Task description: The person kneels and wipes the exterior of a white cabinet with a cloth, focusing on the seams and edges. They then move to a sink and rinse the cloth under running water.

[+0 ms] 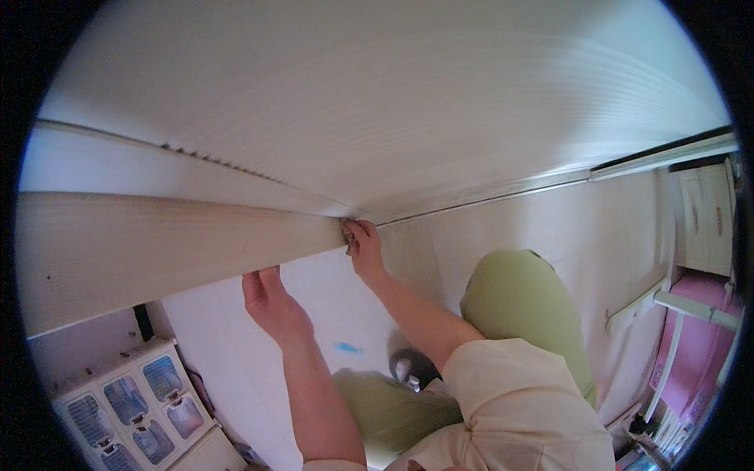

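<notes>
My right hand point(366, 247) holds a small dark, crumpled thing point(347, 235), perhaps a cloth or scouring pad, against the end of a long pale board or panel point(177, 247). This end lies at the corner beside a large pale ribbed panel point(412, 118). Farther left, my left hand point(274, 303) touches the board's lower edge, its fingertips partly hidden behind it. Dark marks point(224, 163) run along the seam above the board.
A white cabinet point(138, 406) with clear-windowed doors stands at lower left. At the right are a pink container point(692, 347), pale rails point(695, 306) and a white drawer unit point(704, 218). A small blue thing point(349, 348) lies on the floor near my foot.
</notes>
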Tool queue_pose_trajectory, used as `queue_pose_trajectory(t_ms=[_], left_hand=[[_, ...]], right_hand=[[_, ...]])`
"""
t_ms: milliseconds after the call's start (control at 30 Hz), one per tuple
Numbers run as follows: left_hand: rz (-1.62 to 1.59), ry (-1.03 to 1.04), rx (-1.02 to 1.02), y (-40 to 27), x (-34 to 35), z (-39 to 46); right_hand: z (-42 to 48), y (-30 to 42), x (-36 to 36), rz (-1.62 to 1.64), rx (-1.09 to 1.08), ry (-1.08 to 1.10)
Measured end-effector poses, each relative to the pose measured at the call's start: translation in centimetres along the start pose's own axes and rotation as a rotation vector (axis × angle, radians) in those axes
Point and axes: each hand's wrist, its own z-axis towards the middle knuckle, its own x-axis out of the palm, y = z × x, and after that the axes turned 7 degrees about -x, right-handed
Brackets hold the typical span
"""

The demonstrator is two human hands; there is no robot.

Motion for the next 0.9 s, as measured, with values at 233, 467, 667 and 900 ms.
queue_pose_trajectory(t_ms=[233, 467, 667, 900], left_hand=[[-0.027, 0.046, -0.005, 0.1, 0.7, -0.4], [-0.070, 0.082, -0.004, 1.0, 0.6, -0.2], [-0.080, 0.050, -0.004, 0.8, 0.1, -0.1], [-0.033, 0.083, 0.021, 1.1, -0.2, 0.0]], right_hand=[[-0.1, -9.4, 1.1, -0.338, 0.229, -0.015], [0.7, -10.2, 0.0, -0.646, 0.174, 0.233], [-2.7, 2.3, -1.9, 0.000, 0.419, 0.125], [-3.0, 10.8, -1.9, 0.058, -0.092, -0.007]])
